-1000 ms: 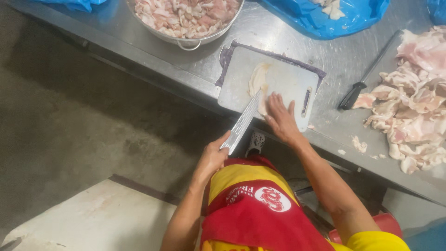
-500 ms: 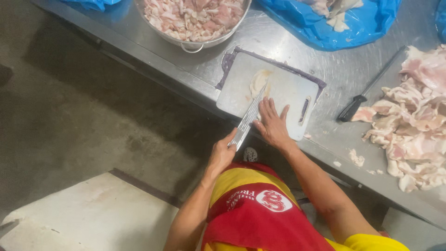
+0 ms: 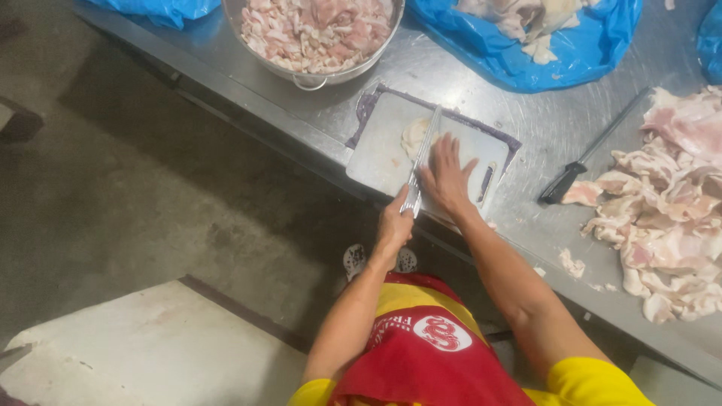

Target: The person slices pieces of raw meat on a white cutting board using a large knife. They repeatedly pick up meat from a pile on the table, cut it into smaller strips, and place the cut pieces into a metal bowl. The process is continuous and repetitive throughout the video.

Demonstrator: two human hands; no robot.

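A white cutting board [image 3: 380, 154] lies on a purple cloth at the near edge of a steel table [image 3: 526, 135]. A pale piece of raw meat [image 3: 413, 137] rests on the board. My left hand [image 3: 396, 220] grips the handle of a long steel knife [image 3: 423, 158], whose blade reaches across the board along the meat. My right hand [image 3: 448, 177] lies flat on the board just right of the blade, fingers spread.
A steel bowl [image 3: 320, 34] of cut meat stands behind the board. Raw meat slabs [image 3: 669, 203] are piled at the right, with a black-handled sharpening steel [image 3: 579, 165] beside them. Blue plastic bags [image 3: 541, 41] with meat lie at the back. A pale block [image 3: 150, 353] sits on the floor.
The knife has advanced over the board, from the near edge to the meat. My right hand has slid further onto the board beside the blade.
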